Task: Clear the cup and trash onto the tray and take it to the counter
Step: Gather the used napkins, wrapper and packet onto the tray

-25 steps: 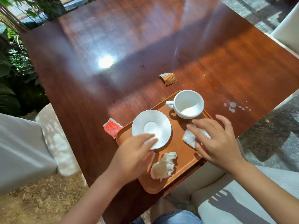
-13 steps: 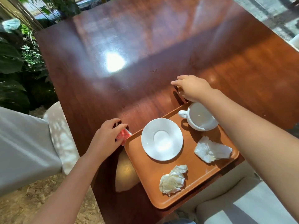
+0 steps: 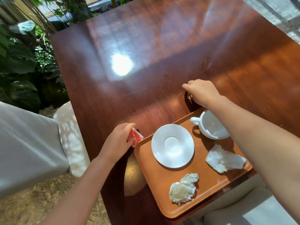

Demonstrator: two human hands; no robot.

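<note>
Head view: cup (image 3: 212,127), saucer (image 3: 172,145), two napkins on tray (image 3: 151,179). Left hand (image 3: 119,141) pinches red packet (image 3: 135,138) at tray's corner; right hand (image 3: 201,92) closes over scrap beyond far edge, grip unclear. Both wrappers, carry remain.

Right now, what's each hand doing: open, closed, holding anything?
Left hand: closed on the red packet.
Right hand: curled over something small on the table; grip cannot be told.

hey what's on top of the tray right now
On the tray: a white saucer, a cup partly covered by the right forearm, and two crumpled napkins. The cup's far side is hidden.
</note>
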